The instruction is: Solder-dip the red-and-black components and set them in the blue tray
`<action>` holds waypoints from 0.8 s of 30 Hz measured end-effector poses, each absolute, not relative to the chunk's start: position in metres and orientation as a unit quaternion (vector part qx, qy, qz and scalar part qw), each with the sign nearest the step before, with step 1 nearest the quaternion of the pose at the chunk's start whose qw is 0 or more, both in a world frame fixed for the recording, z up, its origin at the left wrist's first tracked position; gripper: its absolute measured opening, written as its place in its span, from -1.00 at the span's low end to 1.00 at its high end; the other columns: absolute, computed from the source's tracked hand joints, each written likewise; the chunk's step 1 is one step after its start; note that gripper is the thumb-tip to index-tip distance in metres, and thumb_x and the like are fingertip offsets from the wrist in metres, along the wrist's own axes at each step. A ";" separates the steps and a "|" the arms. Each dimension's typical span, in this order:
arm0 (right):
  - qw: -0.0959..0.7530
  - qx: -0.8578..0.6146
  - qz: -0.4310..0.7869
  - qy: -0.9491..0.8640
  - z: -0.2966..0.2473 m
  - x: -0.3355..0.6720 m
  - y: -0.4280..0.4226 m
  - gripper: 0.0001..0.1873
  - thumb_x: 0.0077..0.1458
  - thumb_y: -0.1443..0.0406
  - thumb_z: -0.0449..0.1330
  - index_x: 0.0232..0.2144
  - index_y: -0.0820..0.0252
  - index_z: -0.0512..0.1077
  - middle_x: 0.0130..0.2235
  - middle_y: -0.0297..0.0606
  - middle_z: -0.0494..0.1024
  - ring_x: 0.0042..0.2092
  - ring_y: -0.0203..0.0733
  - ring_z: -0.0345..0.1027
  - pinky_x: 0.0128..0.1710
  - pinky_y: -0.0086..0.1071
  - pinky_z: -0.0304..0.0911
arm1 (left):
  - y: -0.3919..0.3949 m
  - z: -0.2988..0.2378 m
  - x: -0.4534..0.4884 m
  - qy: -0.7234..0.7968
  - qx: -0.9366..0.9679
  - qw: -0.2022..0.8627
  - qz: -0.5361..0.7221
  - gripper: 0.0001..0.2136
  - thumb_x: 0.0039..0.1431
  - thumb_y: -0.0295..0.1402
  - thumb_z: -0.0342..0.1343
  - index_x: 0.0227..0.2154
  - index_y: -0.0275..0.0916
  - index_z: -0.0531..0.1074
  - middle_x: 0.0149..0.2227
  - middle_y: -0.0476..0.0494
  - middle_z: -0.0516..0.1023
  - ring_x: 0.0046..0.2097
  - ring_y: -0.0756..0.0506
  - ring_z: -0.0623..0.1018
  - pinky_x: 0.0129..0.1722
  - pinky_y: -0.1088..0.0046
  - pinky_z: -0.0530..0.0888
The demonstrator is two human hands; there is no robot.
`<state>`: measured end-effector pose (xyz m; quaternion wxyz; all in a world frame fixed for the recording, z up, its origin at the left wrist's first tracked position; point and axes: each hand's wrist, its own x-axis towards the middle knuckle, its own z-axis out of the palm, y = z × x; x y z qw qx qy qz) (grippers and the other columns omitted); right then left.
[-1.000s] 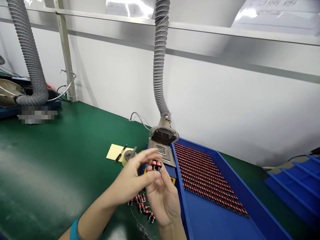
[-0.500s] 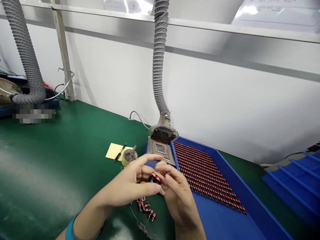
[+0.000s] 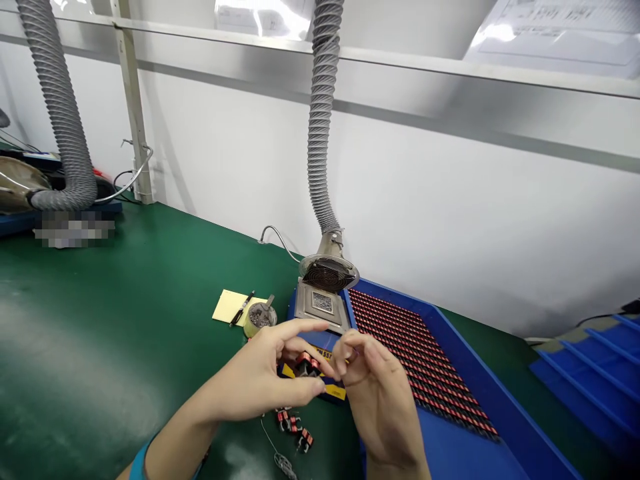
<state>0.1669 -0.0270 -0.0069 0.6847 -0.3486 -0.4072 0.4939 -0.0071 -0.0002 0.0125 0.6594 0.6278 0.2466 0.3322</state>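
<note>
My left hand point(image 3: 273, 370) holds a small black part wound with red wire, which looks like a coil point(image 3: 307, 365), between thumb and fingers. Just to its right my right hand point(image 3: 377, 387) is closed, thumb against curled fingertips; what it pinches, if anything, is too fine to make out. Several similar red-and-black coils point(image 3: 295, 425) lie on the green table point(image 3: 150, 300) below my left hand. Close by them is a bundle of thin grey wire point(image 3: 284, 465).
Beyond my hands stands a blue solder pot point(image 3: 323, 303) under a fume hood point(image 3: 330, 267) with a grey hose. A blue tray point(image 3: 465, 447) at right holds rows of coils point(image 3: 420, 360). At left are a jar point(image 3: 255, 319), a pen point(image 3: 242, 308) and yellow paper point(image 3: 227, 305).
My right hand has moved right and slightly down, away from the coil, and its fingers have curled in. The left hand still holds the coil. The view has shifted slightly.
</note>
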 end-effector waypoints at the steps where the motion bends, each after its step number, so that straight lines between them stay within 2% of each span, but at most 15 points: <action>1: 0.663 -0.358 0.486 -0.442 -0.009 0.167 -0.028 -0.77 0.00 0.10 0.33 -0.43 0.14 0.59 -0.48 -0.33 0.41 -0.45 -0.32 0.27 -0.44 -0.47 0.26 | 0.000 0.012 -0.007 0.243 0.625 0.660 0.338 -0.45 0.04 -0.49 0.20 0.13 -0.10 0.30 -0.20 -0.07 0.61 -0.18 -0.07 0.56 -0.22 0.44 0.47; 4: 0.623 -0.374 0.468 -0.503 -0.013 0.163 -0.031 -0.81 0.03 0.12 0.32 -0.37 0.09 0.61 -0.41 -0.30 0.46 -0.38 -0.29 0.32 -0.37 -0.46 0.29 | 0.000 0.009 -0.006 0.236 0.627 0.655 0.349 -0.47 0.03 -0.50 0.20 0.11 -0.09 0.34 -0.24 -0.04 0.59 -0.15 -0.08 0.56 -0.15 0.42 0.46; 9: 0.632 -0.355 0.472 -0.501 -0.014 0.152 -0.029 -0.91 0.07 0.20 0.31 -0.42 0.04 0.59 -0.44 -0.38 0.41 -0.45 -0.37 0.26 -0.47 -0.53 0.24 | -0.002 0.009 -0.004 0.241 0.631 0.650 0.349 -0.47 -0.01 -0.52 0.20 0.09 -0.12 0.37 -0.31 -0.03 0.55 -0.24 -0.07 0.55 -0.20 0.41 0.45; 13: 0.654 -0.337 0.471 -0.486 -0.013 0.148 -0.027 -0.85 0.07 0.23 0.31 -0.52 0.10 0.55 -0.50 -0.41 0.33 -0.47 -0.40 0.20 -0.47 -0.55 0.23 | -0.003 0.012 -0.003 0.233 0.628 0.655 0.348 -0.48 0.00 -0.54 0.18 0.07 -0.12 0.39 -0.28 -0.05 0.55 -0.25 -0.06 0.55 -0.22 0.41 0.45; 19: 0.682 -0.320 0.461 -0.469 -0.010 0.143 -0.029 -0.85 0.05 0.26 0.33 -0.54 0.13 0.55 -0.52 -0.41 0.32 -0.50 -0.41 0.19 -0.56 -0.56 0.19 | -0.002 0.011 -0.003 0.207 0.612 0.674 0.359 -0.51 0.02 -0.55 0.16 0.06 -0.14 0.38 -0.23 -0.04 0.55 -0.20 -0.04 0.55 -0.18 0.44 0.44; 24: 0.683 -0.320 0.441 -0.486 -0.010 0.140 -0.029 -0.81 0.09 0.23 0.29 -0.54 0.12 0.54 -0.54 -0.40 0.35 -0.48 -0.37 0.26 -0.48 -0.51 0.25 | 0.000 0.007 -0.002 0.180 0.604 0.673 0.387 -0.62 0.05 -0.59 0.03 -0.05 -0.22 0.40 -0.32 0.01 0.46 -0.26 0.03 0.45 -0.27 0.54 0.37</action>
